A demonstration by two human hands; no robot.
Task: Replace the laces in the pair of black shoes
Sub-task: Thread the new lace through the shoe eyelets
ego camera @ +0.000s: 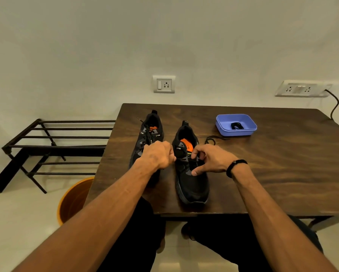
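Two shoes: we see a black pair on the wooden table [262, 163]; the right shoe [192, 179] is our landmark, toe toward us, heel toward the wall.
Left shoe [147, 138]: just beside the landmark on its left, black lace still threaded through it.
Writing: small white marks on both shoes' collars, too small for us to read.
Materials: matte black uppers with grey panels, orange insoles; table top is dark grained wood.
Left hand [158, 155]: curled into a fist between the two shoes; we cannot tell what it grips.
Right hand [209, 160]: over the landmark's eyelets, fingertips pinching at the lacing area, thumb resting on the vamp; dark band on the wrist.
Loose lace [210, 139]: black, lying on the table just beyond the landmark's heel, to its right.
Tray [223, 125]: blue plastic, rounded rectangle, farther right of the landmark, holding a coiled black lace [236, 126].
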